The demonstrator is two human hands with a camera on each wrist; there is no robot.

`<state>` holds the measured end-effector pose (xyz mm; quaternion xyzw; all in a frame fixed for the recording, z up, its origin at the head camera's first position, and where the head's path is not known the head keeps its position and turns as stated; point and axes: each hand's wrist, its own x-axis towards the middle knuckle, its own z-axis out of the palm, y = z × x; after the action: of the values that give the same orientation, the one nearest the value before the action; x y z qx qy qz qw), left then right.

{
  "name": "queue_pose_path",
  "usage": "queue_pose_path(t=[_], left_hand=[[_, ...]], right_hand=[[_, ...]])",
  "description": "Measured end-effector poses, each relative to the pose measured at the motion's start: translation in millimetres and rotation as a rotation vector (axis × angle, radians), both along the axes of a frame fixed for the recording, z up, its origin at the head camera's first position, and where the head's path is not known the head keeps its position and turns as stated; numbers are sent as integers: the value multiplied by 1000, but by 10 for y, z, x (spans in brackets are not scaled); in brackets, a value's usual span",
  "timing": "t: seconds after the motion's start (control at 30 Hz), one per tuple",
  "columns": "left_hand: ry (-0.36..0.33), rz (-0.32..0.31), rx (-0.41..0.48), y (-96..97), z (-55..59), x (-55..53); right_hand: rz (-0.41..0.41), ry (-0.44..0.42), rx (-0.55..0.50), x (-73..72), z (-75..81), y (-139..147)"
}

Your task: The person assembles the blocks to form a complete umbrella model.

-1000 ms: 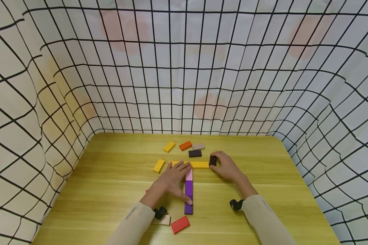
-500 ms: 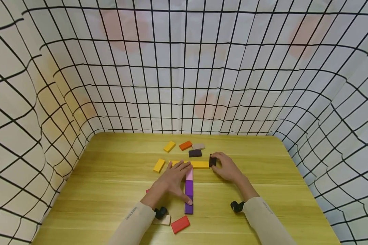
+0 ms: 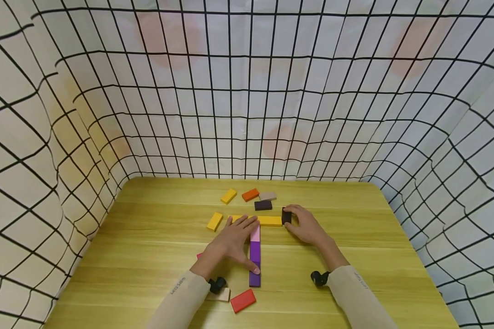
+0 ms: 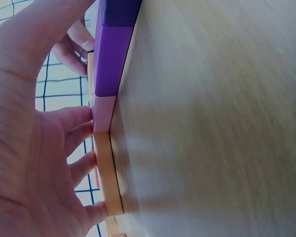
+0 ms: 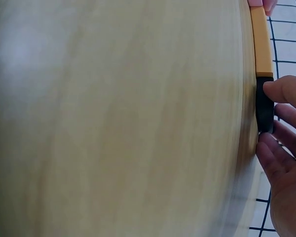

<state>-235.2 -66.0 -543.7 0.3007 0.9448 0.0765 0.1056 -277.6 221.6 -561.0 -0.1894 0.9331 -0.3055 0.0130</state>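
Flat rectangular blocks form a T on the table in the head view. My right hand (image 3: 306,226) holds a black block (image 3: 286,216) between thumb and fingers, set crosswise at the right end of the yellow blocks (image 3: 270,221). The right wrist view has this black block (image 5: 265,106) up against the yellow one (image 5: 262,42). My left hand (image 3: 232,240) lies spread over the T, its fingertips along the yellow row and the pink block (image 3: 255,234). Its thumb rests on the stem, where a purple block (image 3: 255,250) meets a dark purple block (image 3: 254,279).
Behind the T lie another black block (image 3: 263,205), a pale block (image 3: 267,196), an orange block (image 3: 250,195) and a yellow block (image 3: 228,196). A second loose yellow block (image 3: 215,221) is at left. Nearer are a red block (image 3: 243,300) and a cream block (image 3: 222,294). Black netting (image 3: 247,137) encloses the table.
The right thumb has slid slightly rightward on the black block, showing more of it. The left hand and the other blocks stay put.
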Motion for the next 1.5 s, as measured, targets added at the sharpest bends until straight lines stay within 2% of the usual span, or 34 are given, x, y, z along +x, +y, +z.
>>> queue_pose_path(t=[1.5], left_hand=[[-8, 13, 4, 14, 26, 25]], right_hand=[[8, 24, -23, -23, -55, 22]])
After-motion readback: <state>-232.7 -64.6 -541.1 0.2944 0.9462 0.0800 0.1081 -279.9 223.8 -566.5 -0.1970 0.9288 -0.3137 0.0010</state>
